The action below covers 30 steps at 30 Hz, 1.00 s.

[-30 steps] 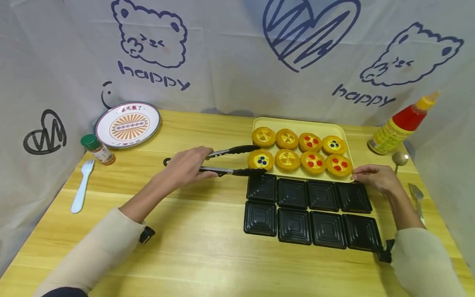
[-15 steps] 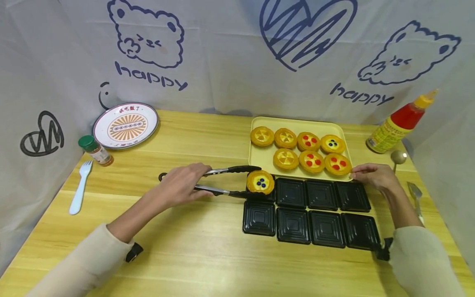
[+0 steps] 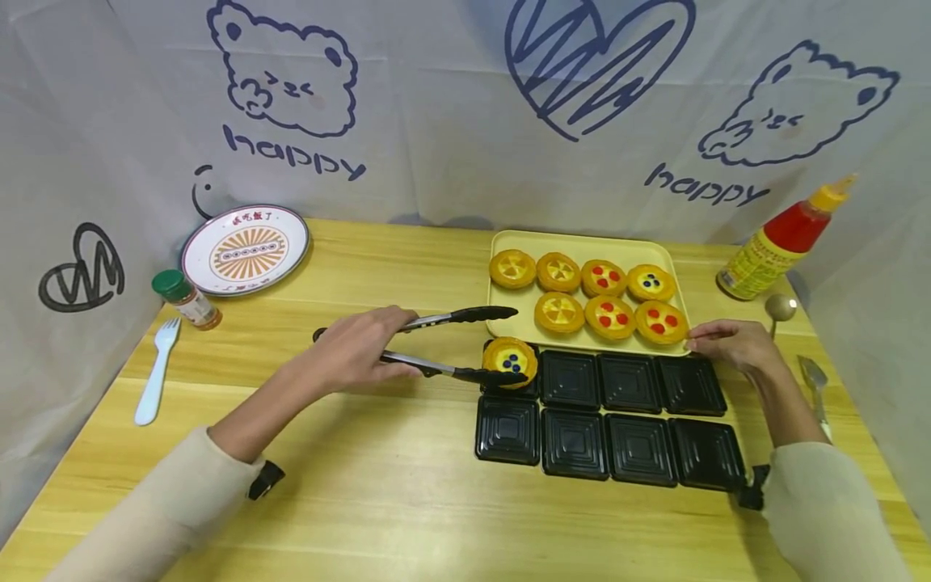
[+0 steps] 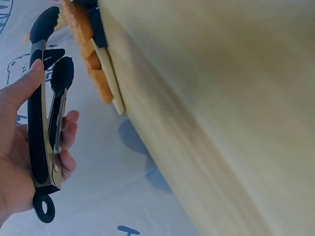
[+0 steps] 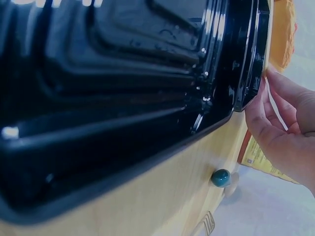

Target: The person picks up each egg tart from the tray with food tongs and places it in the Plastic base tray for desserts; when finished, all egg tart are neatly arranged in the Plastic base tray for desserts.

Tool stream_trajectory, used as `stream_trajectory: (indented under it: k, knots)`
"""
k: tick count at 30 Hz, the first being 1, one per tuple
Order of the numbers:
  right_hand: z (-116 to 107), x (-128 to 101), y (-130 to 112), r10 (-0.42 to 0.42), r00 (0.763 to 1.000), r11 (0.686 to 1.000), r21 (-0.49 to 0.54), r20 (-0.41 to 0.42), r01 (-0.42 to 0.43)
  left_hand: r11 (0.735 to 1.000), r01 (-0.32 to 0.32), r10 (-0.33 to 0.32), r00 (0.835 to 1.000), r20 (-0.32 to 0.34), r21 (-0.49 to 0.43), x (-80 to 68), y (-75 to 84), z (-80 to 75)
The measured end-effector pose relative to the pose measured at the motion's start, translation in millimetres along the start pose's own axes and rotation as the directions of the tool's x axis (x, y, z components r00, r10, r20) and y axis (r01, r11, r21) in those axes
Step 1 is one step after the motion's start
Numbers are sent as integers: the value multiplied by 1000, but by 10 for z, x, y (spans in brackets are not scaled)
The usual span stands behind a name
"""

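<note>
The left hand (image 3: 360, 347) grips the tongs (image 3: 444, 343), fingers curled round the handles, tips spread apart. The blueberry tart (image 3: 511, 360) sits in a black cup just before the yellow tray (image 3: 509, 311), whose corner the right hand (image 3: 730, 346) pinches. Likely light and crumbly (grip its sides gently).

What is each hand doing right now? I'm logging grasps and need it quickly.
Left hand: grips the tongs, their tips spread apart beside the blue-dotted tart.
Right hand: fingers pinch the near right corner of the yellow tray.
</note>
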State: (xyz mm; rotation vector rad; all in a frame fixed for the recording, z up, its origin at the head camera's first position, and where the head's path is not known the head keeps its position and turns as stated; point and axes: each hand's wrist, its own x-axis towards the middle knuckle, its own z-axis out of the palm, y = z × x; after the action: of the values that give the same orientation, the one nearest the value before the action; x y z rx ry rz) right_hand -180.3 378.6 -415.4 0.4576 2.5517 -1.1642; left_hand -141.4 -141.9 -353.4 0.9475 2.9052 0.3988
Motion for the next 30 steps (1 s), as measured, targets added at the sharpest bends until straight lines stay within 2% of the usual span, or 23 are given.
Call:
stream_trajectory:
  k: [6,11,15,23,30]
  knots:
    - [-4,2,-8,-5,1000,1000,6,5,5,1000,-1,1,1000,0,-7,342,65,-38]
    - [4,5,-10,7,1000,1000,-1,0,-7,999,29,-30,999,43,21,654,120,-19]
    - [12,4,-19,7,1000,1000,-7,-7,-7,997,42,-48,996,79,68,827,153,14]
    - [-9,-14,-32,15,1000,1000,-13,2,-15,994,45,-56,992,110,104,991,203,94]
    - [-2,-5,-30,31,999,999,-16,-9,-31,993,38,-50,993,107,111,1016,223,115]
